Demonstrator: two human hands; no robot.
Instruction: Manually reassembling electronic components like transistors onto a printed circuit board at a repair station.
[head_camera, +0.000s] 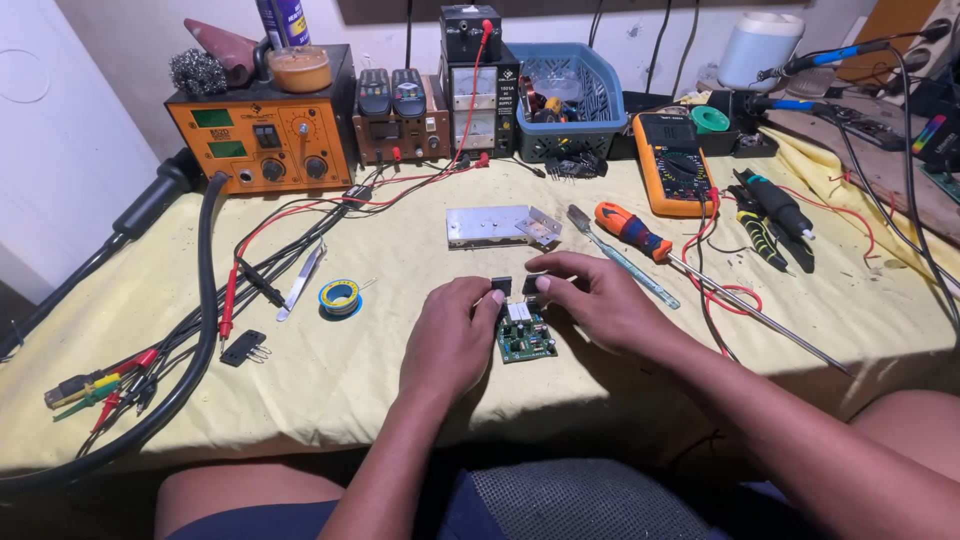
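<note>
left hand (452, 335) and right hand (592, 297) pinch a small green circuit board (526, 338) on the yellow cloth (400, 260); solder spool (340, 297) left, orange-handled screwdriver (632, 229) and metal bracket (500, 225) beyond.

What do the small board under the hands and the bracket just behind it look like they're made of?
The circuit board looks like green-coated laminate, probably fibreglass, going by its flat matte green face dotted with small parts. The bracket looks like bare metal, likely aluminium: silvery, dull-shiny, with bent edges. The left hand and right hand both touch the board's black components.
</note>
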